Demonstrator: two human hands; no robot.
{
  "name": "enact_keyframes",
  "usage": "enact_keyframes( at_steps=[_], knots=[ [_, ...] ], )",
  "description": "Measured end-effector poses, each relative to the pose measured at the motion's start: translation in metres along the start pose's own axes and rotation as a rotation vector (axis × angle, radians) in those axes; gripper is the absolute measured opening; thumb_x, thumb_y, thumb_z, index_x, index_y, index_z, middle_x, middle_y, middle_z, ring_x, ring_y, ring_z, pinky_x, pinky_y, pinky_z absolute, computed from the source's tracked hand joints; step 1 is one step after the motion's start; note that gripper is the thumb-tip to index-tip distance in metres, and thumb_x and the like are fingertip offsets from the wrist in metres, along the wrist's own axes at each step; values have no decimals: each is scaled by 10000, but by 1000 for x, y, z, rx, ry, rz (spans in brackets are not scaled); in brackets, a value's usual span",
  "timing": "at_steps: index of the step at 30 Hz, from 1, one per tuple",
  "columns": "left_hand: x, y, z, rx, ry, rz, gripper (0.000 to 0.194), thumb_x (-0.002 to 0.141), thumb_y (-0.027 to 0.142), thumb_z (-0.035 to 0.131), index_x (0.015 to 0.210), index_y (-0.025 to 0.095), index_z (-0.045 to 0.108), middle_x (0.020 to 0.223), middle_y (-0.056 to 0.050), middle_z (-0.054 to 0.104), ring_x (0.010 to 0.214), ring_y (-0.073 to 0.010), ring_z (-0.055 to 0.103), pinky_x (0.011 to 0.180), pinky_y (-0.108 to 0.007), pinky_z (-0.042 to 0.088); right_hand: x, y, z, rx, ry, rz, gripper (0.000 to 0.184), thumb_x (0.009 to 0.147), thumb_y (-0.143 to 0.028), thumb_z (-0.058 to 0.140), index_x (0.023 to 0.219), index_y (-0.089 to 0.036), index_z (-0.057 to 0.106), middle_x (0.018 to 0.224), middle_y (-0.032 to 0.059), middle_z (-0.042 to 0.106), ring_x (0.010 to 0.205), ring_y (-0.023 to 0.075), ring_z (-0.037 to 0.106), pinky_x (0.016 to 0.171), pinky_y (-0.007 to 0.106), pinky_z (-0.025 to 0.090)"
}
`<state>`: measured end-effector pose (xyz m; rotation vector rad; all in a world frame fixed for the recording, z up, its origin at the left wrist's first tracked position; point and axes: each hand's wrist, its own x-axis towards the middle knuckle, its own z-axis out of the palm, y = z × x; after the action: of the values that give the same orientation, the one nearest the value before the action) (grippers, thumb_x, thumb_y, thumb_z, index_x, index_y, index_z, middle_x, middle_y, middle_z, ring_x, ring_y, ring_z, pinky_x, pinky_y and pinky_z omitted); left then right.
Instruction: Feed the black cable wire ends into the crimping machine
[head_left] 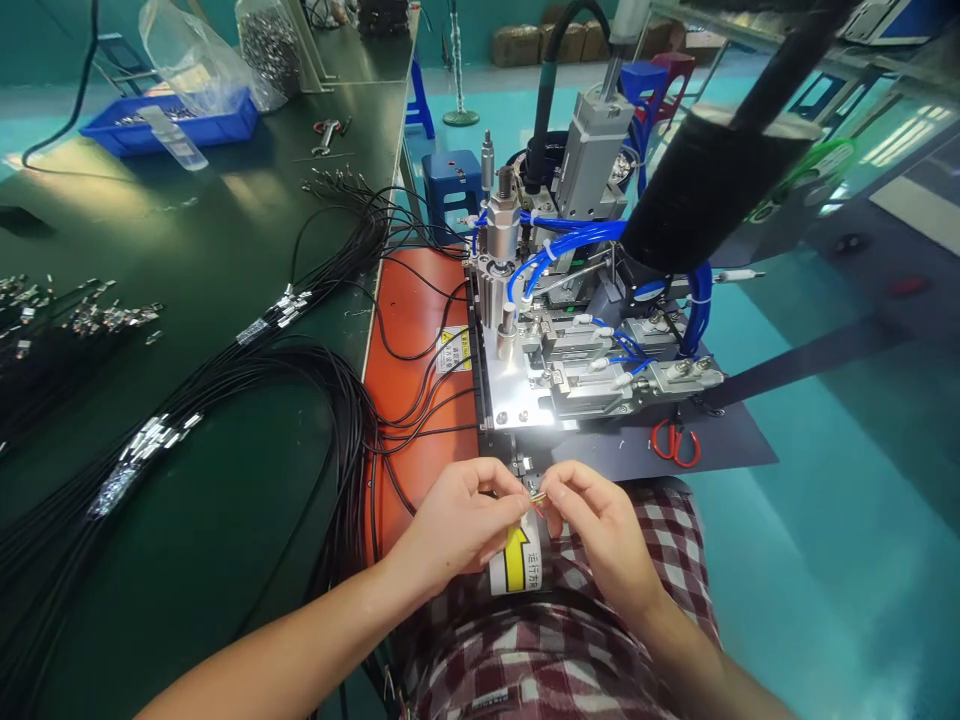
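Close together above my lap, both hands meet at thin coloured wires (537, 498), apparently the stripped end of a cable. My left hand (469, 515) pinches them between thumb and forefinger from the left. From the right, my right hand (600, 515) is closed in a pinch on the same wires. The fingertips hide most of what lies between them. Just below is a white label with a yellow arrow (516, 562). Directly beyond my fingers stands the metal machine (525, 395), its front plate brightly lit.
Black cables (352, 400) with metal connectors run across the dark green table (225, 520) and the orange-red surface (405, 310). Red-handled scissors (675, 443) lie right of the machine. Blue air hoses (577, 238) loop over it. A blue tray (217, 125) stands far left.
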<state>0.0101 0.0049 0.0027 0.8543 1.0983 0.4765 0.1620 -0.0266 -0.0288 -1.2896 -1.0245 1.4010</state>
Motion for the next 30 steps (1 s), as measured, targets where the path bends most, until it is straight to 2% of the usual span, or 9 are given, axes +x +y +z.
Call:
enact_keyframes(
  at_steps=[5,9,12,16,22,26,30],
  knots=[
    [0,1,0,10,4,-1,208,723,323,644,707,174,500,331,112,384,291,-32,268,295,-134,190,0,1,-4,-95,-7,-33,166,832,-344,610,833,-181,638,688,3,592,559,118,485,529,234,419],
    [1,0,0,15,-8,9,201,725,315,645,708,169,508,334,111,394,289,-27,271,294,-126,200,-1,2,-4,-163,-10,-89,139,835,-300,617,755,-187,614,691,1,578,589,121,482,540,234,405],
    [0,0,0,23,-3,11,199,724,315,644,704,169,510,330,111,391,288,-27,267,293,-123,196,-1,2,-2,-133,-23,-71,171,837,-295,606,708,-188,571,637,-22,522,552,109,447,516,229,382],
    [-1,1,1,44,11,10,201,724,322,644,706,169,515,335,108,391,295,-31,275,300,-125,201,0,0,-3,-62,-41,-8,188,827,-331,611,720,-185,561,612,-32,496,517,103,422,492,230,373],
    [0,1,1,63,4,1,214,731,336,642,701,171,508,345,113,373,301,-26,270,302,-122,206,0,-1,-7,-47,-94,10,185,849,-341,583,761,-178,593,637,-21,531,534,106,466,511,229,410],
    [1,-1,0,63,-10,18,201,750,324,630,704,172,507,354,115,370,300,-25,273,303,-123,208,0,2,-9,-92,-81,5,144,840,-317,602,798,-179,611,651,-18,558,542,105,470,513,229,397],
    [1,-2,0,67,-11,19,187,760,310,624,713,171,508,354,115,370,300,-27,280,306,-127,221,-1,4,-7,-104,-45,-12,145,831,-304,618,756,-181,603,635,-24,545,528,101,457,498,229,384]
  ],
)
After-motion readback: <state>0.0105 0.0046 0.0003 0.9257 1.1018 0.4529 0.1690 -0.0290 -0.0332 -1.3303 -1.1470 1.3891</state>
